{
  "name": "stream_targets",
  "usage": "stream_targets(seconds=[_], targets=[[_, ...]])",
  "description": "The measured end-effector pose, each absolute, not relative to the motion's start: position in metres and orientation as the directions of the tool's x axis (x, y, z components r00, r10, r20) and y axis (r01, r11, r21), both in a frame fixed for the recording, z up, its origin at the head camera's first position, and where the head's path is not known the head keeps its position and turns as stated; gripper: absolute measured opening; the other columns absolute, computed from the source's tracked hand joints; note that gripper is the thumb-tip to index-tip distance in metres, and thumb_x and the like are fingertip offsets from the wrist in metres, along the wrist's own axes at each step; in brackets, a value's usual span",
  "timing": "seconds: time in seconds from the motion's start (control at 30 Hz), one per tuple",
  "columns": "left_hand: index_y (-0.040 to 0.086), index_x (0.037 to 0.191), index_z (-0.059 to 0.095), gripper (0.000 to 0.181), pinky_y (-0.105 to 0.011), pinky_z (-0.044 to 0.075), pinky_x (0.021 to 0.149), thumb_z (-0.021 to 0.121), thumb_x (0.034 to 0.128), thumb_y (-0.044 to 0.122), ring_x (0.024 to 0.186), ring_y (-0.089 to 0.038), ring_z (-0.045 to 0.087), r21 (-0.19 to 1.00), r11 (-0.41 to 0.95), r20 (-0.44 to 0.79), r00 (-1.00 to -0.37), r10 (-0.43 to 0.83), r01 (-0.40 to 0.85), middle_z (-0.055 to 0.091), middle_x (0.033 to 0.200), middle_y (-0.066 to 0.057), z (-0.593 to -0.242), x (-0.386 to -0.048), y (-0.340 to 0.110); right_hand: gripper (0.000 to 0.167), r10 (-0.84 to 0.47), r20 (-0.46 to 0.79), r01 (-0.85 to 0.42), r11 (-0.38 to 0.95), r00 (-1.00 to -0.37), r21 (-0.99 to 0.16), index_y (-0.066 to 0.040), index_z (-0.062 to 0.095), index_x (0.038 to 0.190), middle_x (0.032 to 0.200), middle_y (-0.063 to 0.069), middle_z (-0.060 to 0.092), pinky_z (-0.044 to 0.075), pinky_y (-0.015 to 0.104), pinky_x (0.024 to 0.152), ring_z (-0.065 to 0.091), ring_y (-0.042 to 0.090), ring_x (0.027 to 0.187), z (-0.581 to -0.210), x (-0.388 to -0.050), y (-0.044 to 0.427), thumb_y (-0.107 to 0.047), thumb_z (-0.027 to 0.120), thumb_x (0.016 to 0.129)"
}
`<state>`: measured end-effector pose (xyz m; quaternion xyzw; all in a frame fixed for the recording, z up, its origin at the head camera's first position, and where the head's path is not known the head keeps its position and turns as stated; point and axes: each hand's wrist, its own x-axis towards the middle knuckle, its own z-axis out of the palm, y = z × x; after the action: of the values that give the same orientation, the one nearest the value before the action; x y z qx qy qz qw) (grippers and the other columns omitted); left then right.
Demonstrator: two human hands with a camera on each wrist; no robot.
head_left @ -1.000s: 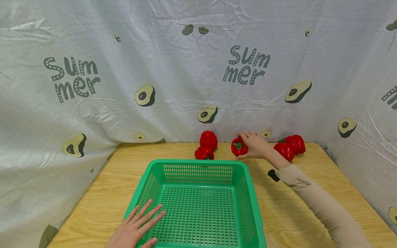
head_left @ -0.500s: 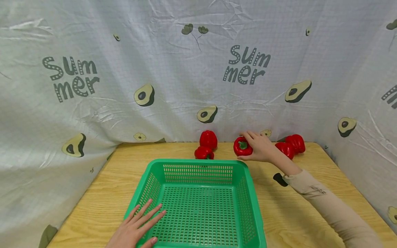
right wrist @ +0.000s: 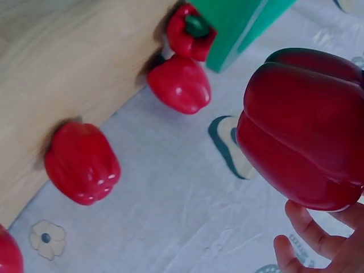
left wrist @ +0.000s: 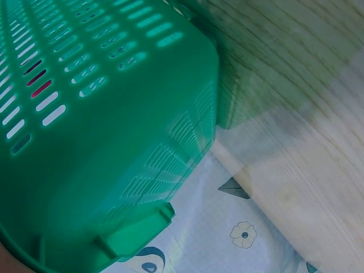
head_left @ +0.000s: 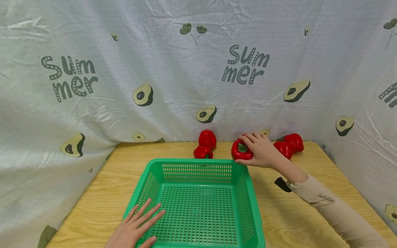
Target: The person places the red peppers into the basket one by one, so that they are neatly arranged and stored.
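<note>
My right hand (head_left: pixel 260 150) grips a red bell pepper (head_left: pixel 241 150) with a green stem, held just beyond the basket's far right corner. In the right wrist view the held pepper (right wrist: pixel 307 131) fills the right side, with fingers (right wrist: pixel 315 230) beneath it. My left hand (head_left: pixel 134 225) lies with fingers spread over the near left rim of the green plastic basket (head_left: pixel 196 162). The left wrist view shows the basket's slotted wall (left wrist: pixel 114 142) but no fingers. No pepper lies inside the basket.
Two red peppers (head_left: pixel 207 138) sit behind the basket, and two more (head_left: pixel 283 148) stand at the table's far right. Another pepper (right wrist: pixel 82 163) shows in the right wrist view. A printed cloth (head_left: pixel 173 69) hangs along the back of the wooden table (head_left: pixel 102 186).
My right hand has drawn the pepper slightly toward me and raised it, with its stem end turned more into view. The left hand stays on the basket rim.
</note>
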<state>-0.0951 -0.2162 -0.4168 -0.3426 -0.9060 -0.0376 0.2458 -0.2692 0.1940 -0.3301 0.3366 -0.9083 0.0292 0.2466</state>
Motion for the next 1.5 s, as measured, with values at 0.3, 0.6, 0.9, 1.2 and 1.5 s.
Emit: stream_targets(seconds=[0.3,0.6,0.9,1.2,1.5], targets=[[0.027,0.135,0.040,0.067,-0.014,-0.013,0.109,0.064,0.0747,0.043,0.139,-0.003,-0.001,-0.107,0.769,0.476,-0.646,0.596,0.630,0.008,0.147,0.021,-0.416,-0.095,-0.216,0.068,-0.664,0.494,-0.709,0.694,-0.562,0.127,-0.009,0.051,0.113,0.104,0.005,0.055,0.046,0.038,0.075,0.047,0.020,0.097,-0.333,-0.254,0.184,-0.060,0.062,0.069],[0.027,0.131,0.045,0.067,-0.018,-0.013,0.110,0.066,0.0709,0.046,0.140,-0.008,-0.004,-0.160,0.767,0.494,-0.622,0.607,0.621,0.003,0.149,0.018,-0.415,-0.097,-0.215,0.067,-0.723,0.479,-0.754,0.634,-0.498,0.172,-0.011,0.052,0.117,0.105,0.005,0.054,0.046,0.038,0.076,0.049,0.019,0.096,-0.342,-0.243,0.174,-0.064,0.053,0.075],[0.031,0.134,0.041,0.066,-0.019,-0.014,0.110,0.060,0.0744,0.053,0.140,-0.010,-0.007,-0.166,0.751,0.487,-0.608,0.626,0.640,0.000,0.149,0.017,-0.413,-0.097,-0.219,0.067,-0.762,0.400,-0.757,0.618,-0.510,0.213,-0.016,0.052,0.122,0.105,0.001,0.054,0.044,0.033,0.074,0.049,0.018,0.092,-0.355,-0.237,0.166,-0.065,0.052,0.075],[0.036,0.138,0.029,0.078,-0.021,-0.015,0.111,0.061,0.0699,0.056,0.140,-0.010,-0.008,-0.199,0.736,0.489,-0.585,0.646,0.647,0.000,0.150,0.017,-0.416,-0.097,-0.221,0.066,-0.778,0.388,-0.766,0.601,-0.494,0.229,-0.017,0.054,0.118,0.101,0.000,0.056,0.044,0.036,0.076,0.046,0.018,0.093,-0.367,-0.234,0.162,-0.068,0.049,0.075],[0.032,0.128,0.047,0.065,-0.022,-0.013,0.111,0.060,0.0699,0.059,0.140,-0.010,-0.006,-0.207,0.741,0.505,-0.579,0.640,0.639,0.002,0.149,0.019,-0.419,-0.097,-0.220,0.068,-0.767,0.316,-0.755,0.628,-0.559,0.190,-0.016,0.053,0.118,0.100,0.000,0.054,0.042,0.033,0.075,0.043,0.016,0.090,-0.375,-0.232,0.161,-0.066,0.054,0.072]])
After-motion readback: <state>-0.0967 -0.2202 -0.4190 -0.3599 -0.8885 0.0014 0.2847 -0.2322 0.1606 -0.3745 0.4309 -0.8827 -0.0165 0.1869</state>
